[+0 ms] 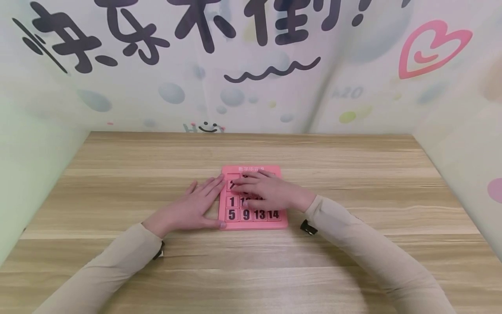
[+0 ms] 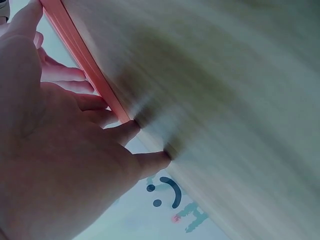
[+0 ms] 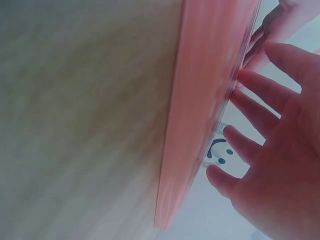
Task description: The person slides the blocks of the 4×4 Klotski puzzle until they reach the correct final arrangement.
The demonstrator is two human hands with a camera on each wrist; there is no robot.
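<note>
A pink sliding number puzzle (image 1: 252,225) lies flat on the wooden table, its tiles printed with black numbers. Tiles 5, 9, 13 and 14 show along the bottom row; a gap without a tile appears at the top left. My left hand (image 1: 192,209) rests against the puzzle's left edge, fingers fairly straight and thumb at the lower left corner. Over the tiles lies my right hand (image 1: 274,192), fingers spread and fingertips touching the board near the left columns. It covers much of the upper and middle rows. In the right wrist view the puzzle's side (image 3: 197,110) stands beside those fingers.
The wooden table (image 1: 251,270) reaches back to a printed wall (image 1: 251,104) with large dark characters and a pink heart. Pale side panels border the table left and right. A small black device (image 1: 308,227) sits at the right wrist.
</note>
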